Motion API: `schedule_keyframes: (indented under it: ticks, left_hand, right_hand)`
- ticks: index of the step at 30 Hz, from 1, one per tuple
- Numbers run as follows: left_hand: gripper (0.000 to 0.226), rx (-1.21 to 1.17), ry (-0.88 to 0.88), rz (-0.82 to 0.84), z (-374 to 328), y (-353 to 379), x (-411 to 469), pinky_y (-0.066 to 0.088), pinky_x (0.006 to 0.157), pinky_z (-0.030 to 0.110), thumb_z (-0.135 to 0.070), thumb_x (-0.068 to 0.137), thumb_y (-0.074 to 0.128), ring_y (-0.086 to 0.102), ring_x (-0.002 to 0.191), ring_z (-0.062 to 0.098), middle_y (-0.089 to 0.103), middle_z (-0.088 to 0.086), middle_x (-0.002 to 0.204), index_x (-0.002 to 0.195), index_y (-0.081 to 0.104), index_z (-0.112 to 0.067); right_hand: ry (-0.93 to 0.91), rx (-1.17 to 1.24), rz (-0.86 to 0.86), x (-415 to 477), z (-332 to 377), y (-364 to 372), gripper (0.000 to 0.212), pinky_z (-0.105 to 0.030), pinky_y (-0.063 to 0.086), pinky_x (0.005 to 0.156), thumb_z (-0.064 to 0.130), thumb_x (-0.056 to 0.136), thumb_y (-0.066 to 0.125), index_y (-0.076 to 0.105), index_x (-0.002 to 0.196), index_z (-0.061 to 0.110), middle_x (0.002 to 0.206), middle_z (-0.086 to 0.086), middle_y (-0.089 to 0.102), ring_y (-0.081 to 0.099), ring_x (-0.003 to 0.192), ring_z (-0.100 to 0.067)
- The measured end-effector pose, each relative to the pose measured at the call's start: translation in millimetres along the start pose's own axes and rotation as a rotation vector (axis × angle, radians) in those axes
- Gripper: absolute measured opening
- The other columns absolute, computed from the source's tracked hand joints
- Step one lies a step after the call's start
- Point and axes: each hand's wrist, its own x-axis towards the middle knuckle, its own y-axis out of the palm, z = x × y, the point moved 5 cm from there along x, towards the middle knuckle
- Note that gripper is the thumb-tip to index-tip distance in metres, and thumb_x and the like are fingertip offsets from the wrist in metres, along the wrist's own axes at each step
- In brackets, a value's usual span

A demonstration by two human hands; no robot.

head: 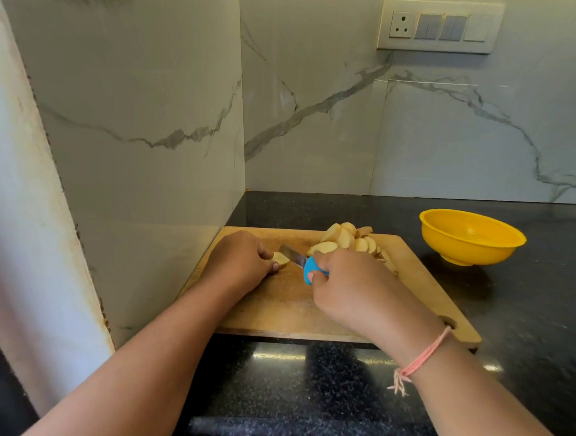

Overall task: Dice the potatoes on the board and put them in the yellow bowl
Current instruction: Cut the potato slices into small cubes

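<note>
A wooden cutting board (284, 305) lies on the black counter. My left hand (240, 258) holds a small potato piece (281, 259) down on the board with curled fingers. My right hand (346, 288) grips a knife by its blue handle (310, 269); the blade (293, 254) angles left and meets the piece. A pile of potato slices (349, 240) sits at the board's far edge, just beyond my right hand. The yellow bowl (471, 237) stands on the counter to the right of the board and looks empty.
A marble wall (145, 108) rises right along the board's left side, and a marble backsplash runs behind it. A switch panel (440, 26) is mounted high on the back wall. The black granite counter (526, 316) stretches to the right and toward me.
</note>
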Motion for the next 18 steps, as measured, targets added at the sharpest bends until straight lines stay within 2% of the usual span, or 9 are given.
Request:
schedule_keyframes:
  ticks: [2, 5, 7, 10, 15, 18]
  left_hand:
    - [0.033, 0.009, -0.001, 0.002, 0, 0, 1, 0.041, 0.084, 0.025, -0.029, 0.089, 0.065, 0.059, 0.107, 0.018, 0.065, 0.004, 0.122, 0.119, 0.067, -0.015]
    - [0.034, 0.018, -0.002, 0.003, 0, 1, 1, 0.043, 0.088, 0.025, -0.028, 0.09, 0.064, 0.059, 0.109, 0.019, 0.065, 0.004, 0.123, 0.121, 0.066, -0.014]
    - [0.034, 0.02, -0.005, -0.003, 0, 1, 1, 0.043, 0.087, 0.025, -0.028, 0.091, 0.064, 0.059, 0.109, 0.019, 0.065, 0.004, 0.122, 0.121, 0.066, -0.014]
    - [0.033, 0.033, -0.02, -0.017, -2, 1, 1, 0.041, 0.083, 0.023, -0.028, 0.091, 0.063, 0.059, 0.106, 0.018, 0.066, 0.004, 0.119, 0.121, 0.066, -0.015]
    - [0.034, 0.058, -0.033, -0.026, -4, 2, 1, 0.041, 0.078, 0.021, -0.029, 0.091, 0.063, 0.059, 0.102, 0.017, 0.066, 0.003, 0.118, 0.122, 0.065, -0.015]
    - [0.033, 0.063, -0.029, -0.029, -3, 2, 1, 0.041, 0.078, 0.022, -0.029, 0.091, 0.063, 0.059, 0.102, 0.017, 0.066, 0.003, 0.119, 0.121, 0.065, -0.016]
  right_hand:
    - [-0.004, -0.021, 0.012, 3, 5, 0, 0.038, -0.024, 0.04, 0.066, 0.027, 0.098, 0.041, 0.047, 0.135, 0.018, 0.107, -0.004, 0.059, 0.047, 0.08, -0.014]
    - [-0.019, -0.012, 0.048, 5, 12, -2, 0.033, -0.023, 0.035, 0.052, 0.022, 0.098, 0.042, 0.05, 0.13, 0.015, 0.079, 0.001, 0.05, 0.047, 0.066, -0.012]
    - [-0.039, -0.028, 0.057, 4, 15, -5, 0.03, -0.023, 0.032, 0.047, 0.02, 0.098, 0.042, 0.052, 0.125, 0.013, 0.073, 0.0, 0.048, 0.045, 0.061, -0.011]
    - [-0.053, -0.037, 0.067, -2, 15, -9, 0.027, -0.023, 0.035, 0.05, 0.019, 0.097, 0.042, 0.053, 0.121, 0.014, 0.072, 0.0, 0.047, 0.047, 0.062, -0.011]
    - [-0.081, -0.077, 0.051, -21, 11, -8, 0.028, -0.026, 0.048, 0.067, 0.023, 0.097, 0.044, 0.051, 0.123, 0.017, 0.081, 0.003, 0.051, 0.055, 0.079, -0.014]
    - [-0.082, -0.092, 0.03, -33, 5, -9, 0.026, -0.026, 0.047, 0.067, 0.026, 0.096, 0.045, 0.052, 0.121, 0.021, 0.085, 0.004, 0.053, 0.056, 0.083, -0.013]
